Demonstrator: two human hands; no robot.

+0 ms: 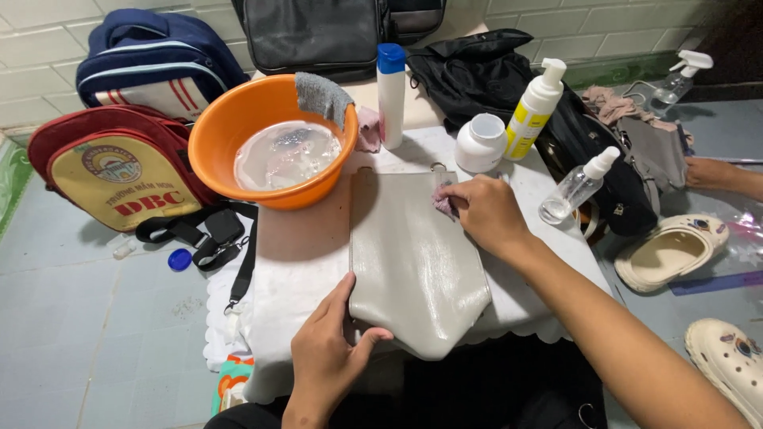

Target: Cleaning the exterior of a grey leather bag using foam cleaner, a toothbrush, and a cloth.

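On table: left hand [326,357] pinches grey bag [413,262]; right hand [485,210] grips pink cloth [443,202]; yellow pump bottle [534,111] behind.

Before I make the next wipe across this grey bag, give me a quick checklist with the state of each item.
1. Left hand steadies the grey bag at its near edge: ok.
2. Right hand presses a small cloth on the bag: ok.
3. Bag lies flat on the white table cover: ok.
4. Orange basin holds water: ok.
5. Clear spray bottle upright, close to the right wrist: not ok.
6. Cloth dampness: cannot tell.
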